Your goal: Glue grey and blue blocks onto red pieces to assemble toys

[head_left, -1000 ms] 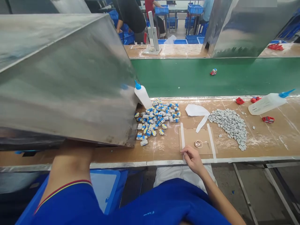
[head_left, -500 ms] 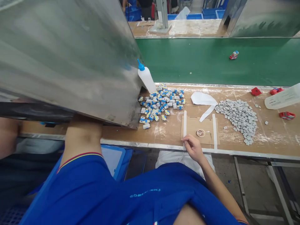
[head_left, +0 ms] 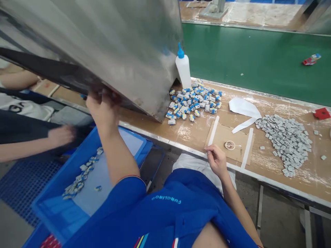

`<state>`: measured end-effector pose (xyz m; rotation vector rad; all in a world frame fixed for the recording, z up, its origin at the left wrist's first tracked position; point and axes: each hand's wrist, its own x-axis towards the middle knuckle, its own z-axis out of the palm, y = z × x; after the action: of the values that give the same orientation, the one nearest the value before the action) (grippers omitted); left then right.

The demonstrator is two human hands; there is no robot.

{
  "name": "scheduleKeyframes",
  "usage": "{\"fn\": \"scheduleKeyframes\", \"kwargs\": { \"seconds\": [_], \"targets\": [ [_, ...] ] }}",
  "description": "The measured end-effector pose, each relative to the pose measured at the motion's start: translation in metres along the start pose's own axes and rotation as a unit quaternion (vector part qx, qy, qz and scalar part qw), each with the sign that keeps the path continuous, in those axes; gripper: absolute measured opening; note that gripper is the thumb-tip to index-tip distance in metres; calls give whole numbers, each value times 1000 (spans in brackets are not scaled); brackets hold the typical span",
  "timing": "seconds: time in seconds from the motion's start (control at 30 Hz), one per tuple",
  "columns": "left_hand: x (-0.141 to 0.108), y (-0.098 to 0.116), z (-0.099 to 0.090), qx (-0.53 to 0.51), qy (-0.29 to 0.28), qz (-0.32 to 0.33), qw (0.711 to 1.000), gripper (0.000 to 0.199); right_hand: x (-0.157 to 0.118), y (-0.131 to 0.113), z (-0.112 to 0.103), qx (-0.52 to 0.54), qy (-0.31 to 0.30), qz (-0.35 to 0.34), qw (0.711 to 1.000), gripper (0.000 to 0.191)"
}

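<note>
The view has swung left and down since the earlier frames: the left hand [head_left: 99, 105], then hidden under the steel chute [head_left: 103, 44], now shows at the chute's dark lower lip, fingers curled up against the edge and gripping it. A blue crate [head_left: 51, 206] has come into view below that hand, its smooth floor strewn with a few small blue-and-white blocks [head_left: 80, 179]. A co-worker's arm [head_left: 36, 144] reaches in left of the crate.

The right hand [head_left: 216, 159] has stayed at the near edge of the bench [head_left: 292, 182], fingertips pinched on the near end of a white strip [head_left: 212, 131] that runs along the left side of a flat brown card [head_left: 230, 137]. A second white strip [head_left: 247, 148] borders the card's right side, and a small clear ring [head_left: 229, 145] lies on the card.

Beyond the card's left corner, at the chute's mouth, sits a heap of blue-and-white plastic pieces [head_left: 192, 101], with a white squeeze bottle [head_left: 183, 69] capped in blue standing behind it. Right of the card lies a pile of grey square chips [head_left: 287, 141]; a curled white paper scrap [head_left: 243, 110] lies just behind the card. A green belt [head_left: 245, 58] runs behind the bench. The blue shirt [head_left: 165, 213] bears pale lettering, reading roughly "FURGLING".
</note>
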<state>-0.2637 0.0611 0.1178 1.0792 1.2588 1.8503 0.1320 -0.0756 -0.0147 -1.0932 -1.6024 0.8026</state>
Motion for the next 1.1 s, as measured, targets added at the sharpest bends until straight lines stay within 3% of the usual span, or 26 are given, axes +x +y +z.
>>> {"fn": "scheduleKeyframes", "kwargs": {
  "seconds": [0.07,0.13,0.23,0.3,0.47,0.67,0.73,0.9,1.0,1.1],
  "targets": [
    [-35,-11,-19,14,21,11,1000,48,0,0,-1,2,-6,-7,1000,21],
    [-78,-18,-21,15,-6,-27,1000,63,0,0,-2,3,-10,-10,1000,21],
    [-131,-21,3,-30,-65,-112,991,66,-1,1,-4,1,-16,-13,1000,21],
    [-152,-23,26,-48,-126,-163,977,67,-1,1,-4,-5,-18,-12,1000,21],
    [-170,-44,80,-129,-285,-233,921,68,0,1,0,-15,-10,-10,1000,21],
    [-189,-73,126,-181,-378,-327,847,73,-10,-11,-4,-17,-3,-10,1000,23],
    [-195,-79,135,-198,-389,-359,825,70,-21,-18,-17,-19,16,-11,1000,20],
    [-204,-86,149,-237,-401,-428,774,51,-43,-36,-51,-68,128,10,989,17],
    [-211,-84,154,-232,-432,-455,743,48,-41,-41,-46,-141,93,6,986,40],
    [-218,-77,153,-214,-428,-464,745,49,-34,-40,-29,-183,74,-22,980,54]
  ]
}}
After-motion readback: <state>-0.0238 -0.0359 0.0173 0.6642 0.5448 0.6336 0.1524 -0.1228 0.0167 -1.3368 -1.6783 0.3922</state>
